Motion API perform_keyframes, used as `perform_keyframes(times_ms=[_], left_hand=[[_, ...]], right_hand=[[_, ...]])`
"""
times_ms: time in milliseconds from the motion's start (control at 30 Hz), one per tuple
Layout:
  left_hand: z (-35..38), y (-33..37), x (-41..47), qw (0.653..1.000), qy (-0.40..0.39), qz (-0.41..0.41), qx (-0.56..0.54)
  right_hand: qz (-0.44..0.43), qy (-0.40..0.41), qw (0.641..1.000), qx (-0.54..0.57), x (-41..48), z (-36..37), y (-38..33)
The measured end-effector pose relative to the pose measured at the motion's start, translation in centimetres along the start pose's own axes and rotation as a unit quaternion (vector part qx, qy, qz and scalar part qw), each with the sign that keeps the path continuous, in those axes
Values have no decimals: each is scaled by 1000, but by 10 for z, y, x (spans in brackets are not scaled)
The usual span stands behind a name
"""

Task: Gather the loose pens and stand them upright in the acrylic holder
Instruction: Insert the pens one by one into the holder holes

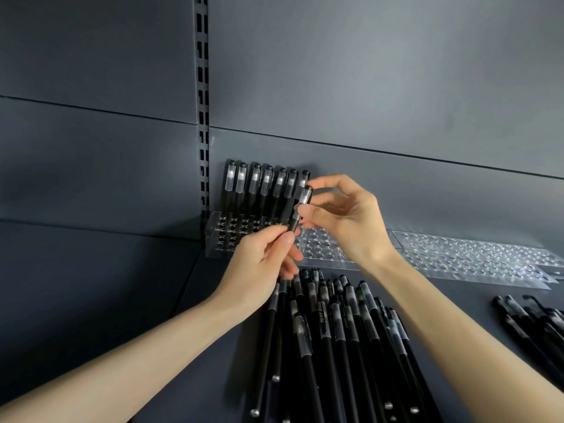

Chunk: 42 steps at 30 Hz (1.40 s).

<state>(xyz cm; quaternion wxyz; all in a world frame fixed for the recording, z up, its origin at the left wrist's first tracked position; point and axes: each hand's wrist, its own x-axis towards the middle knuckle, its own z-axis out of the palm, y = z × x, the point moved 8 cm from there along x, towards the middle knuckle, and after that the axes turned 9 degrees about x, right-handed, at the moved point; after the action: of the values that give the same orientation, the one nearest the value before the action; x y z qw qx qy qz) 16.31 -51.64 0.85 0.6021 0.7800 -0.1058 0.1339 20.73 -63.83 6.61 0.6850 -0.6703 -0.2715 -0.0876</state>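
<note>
Hands meet over the back of the shelf [91,285], sharing one black pen [300,209] that tilts just above the acrylic holder [219,236]. The left hand [262,261] curls its fingers and thumb round the lower barrel; the right hand [345,215] pinches the clear cap end between thumb and fingertips, its other fingers loosely bent. The holder sits against the shelf's back wall, with seven standing pens [259,187] in its rear row. A heap of loose pens [335,331] lies toward the shelf's front edge, a smaller bunch [534,322] lies at its right edge, and further clear racks [473,254] lie along the back
</note>
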Motion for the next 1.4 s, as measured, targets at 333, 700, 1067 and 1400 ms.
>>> perform_keyframes(times_ms=[333,700,1067,1400], left_hand=[[-1,-1,1,859,54,194,470],[6,-11,0,822,28,193,536],[6,-12,1,819,27,188,542],[6,-9,1,812,24,185,553]], right_hand=[[-122,197,970,-77,10,-45,-30],[-112,144,974,-134,24,-32,-10],[-73,73,975,-199,31,-23,1],[-75,87,967,-226,24,-25,5]])
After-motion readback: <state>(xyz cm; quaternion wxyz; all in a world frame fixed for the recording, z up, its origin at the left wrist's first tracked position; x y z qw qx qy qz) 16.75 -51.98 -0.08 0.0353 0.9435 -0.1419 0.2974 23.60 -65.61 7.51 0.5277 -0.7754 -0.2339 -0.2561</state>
